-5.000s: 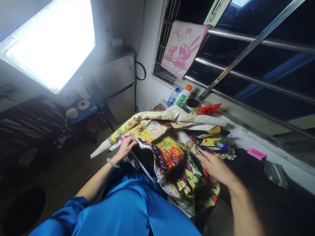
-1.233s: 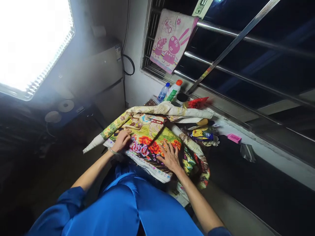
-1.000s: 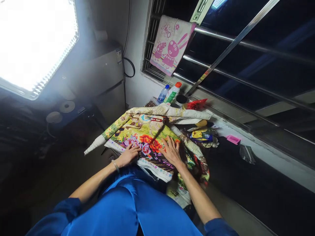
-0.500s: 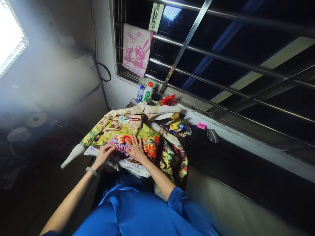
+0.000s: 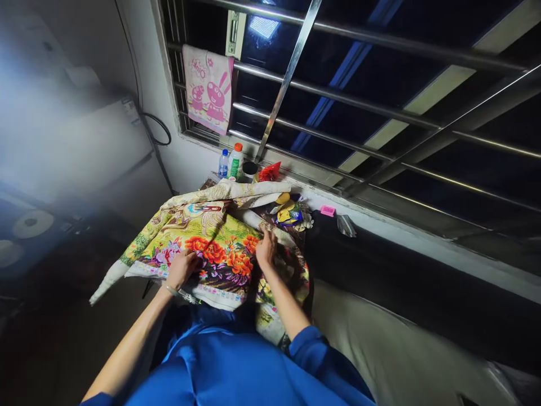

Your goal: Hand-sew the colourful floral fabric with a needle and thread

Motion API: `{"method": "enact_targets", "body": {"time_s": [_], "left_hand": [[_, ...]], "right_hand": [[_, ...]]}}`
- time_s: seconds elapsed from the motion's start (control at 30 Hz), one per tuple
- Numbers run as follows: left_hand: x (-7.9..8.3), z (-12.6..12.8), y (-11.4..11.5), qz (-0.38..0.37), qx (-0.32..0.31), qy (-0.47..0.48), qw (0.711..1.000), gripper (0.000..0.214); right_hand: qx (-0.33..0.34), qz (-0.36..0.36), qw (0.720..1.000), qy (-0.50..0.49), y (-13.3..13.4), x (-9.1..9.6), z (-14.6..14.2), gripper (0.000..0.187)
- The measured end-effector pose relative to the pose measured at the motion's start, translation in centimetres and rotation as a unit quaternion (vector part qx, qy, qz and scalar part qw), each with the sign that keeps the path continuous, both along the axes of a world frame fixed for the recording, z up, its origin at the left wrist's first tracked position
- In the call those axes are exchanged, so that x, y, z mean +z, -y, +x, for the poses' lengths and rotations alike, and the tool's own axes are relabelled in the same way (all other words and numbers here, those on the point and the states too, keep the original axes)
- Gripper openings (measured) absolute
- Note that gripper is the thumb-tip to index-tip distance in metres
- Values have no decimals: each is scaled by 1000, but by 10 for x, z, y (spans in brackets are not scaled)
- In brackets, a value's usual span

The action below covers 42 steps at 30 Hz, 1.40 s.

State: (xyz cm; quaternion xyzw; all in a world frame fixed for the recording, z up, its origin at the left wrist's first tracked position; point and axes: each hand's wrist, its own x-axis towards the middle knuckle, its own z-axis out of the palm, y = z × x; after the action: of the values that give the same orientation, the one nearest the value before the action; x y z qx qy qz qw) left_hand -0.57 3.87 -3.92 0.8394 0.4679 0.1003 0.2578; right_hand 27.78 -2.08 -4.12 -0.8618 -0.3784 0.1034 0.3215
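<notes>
A large cross-stitch cloth (image 5: 213,231) with red, orange and pink flowers is spread over a small table in front of me, its far and left edges rolled up. My left hand (image 5: 181,268) rests low on the flowers, fingers closed and pointing down; whatever they pinch is too small or hidden. At the right fold of the cloth, my right hand (image 5: 266,250) has its fingers curled round the fabric. A small red-and-metal tool (image 5: 210,208) lies on the upper part of the stitching. Loose folds of the cloth hang down on the right.
Behind the cloth stand a blue-capped bottle (image 5: 223,163), an orange-capped bottle (image 5: 235,161) and a dark-topped jar (image 5: 249,170). A red packet (image 5: 269,171) and a yellow-and-blue packet (image 5: 289,214) lie near. A pink towel (image 5: 208,90) hangs on the window bars (image 5: 287,79).
My right hand has lifted from lying flat on the flowers and moved right to the cloth's fold, where its fingers are curled. My left hand has come down onto the cloth. The view has shifted right.
</notes>
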Motion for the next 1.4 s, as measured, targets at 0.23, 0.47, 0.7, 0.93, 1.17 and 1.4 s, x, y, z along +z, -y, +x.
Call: {"method": "enact_targets", "body": {"time_s": [0.23,0.47,0.7,0.93,1.17,1.4], "left_hand": [[1,-7,4,54,2,-107,993,23],[-4,-18,5,28,22,-4,999,27],[11,-23,8,-9,28,148,989,23],[62,-14,-5,27,105,326,939,23],[131,14,-17,-41,68,466,881,38],[168,24,-12,-183,-1,535,825,41]], "right_hand": [[36,-12,991,-126,-10,29,74,12],[121,106,951,-264,-36,108,90,36],[326,239,850,-337,-58,232,34,42],[487,256,793,-263,-76,306,-28,35],[608,142,753,-208,-82,284,-59,35],[580,88,799,-134,-73,281,-38,28]]}}
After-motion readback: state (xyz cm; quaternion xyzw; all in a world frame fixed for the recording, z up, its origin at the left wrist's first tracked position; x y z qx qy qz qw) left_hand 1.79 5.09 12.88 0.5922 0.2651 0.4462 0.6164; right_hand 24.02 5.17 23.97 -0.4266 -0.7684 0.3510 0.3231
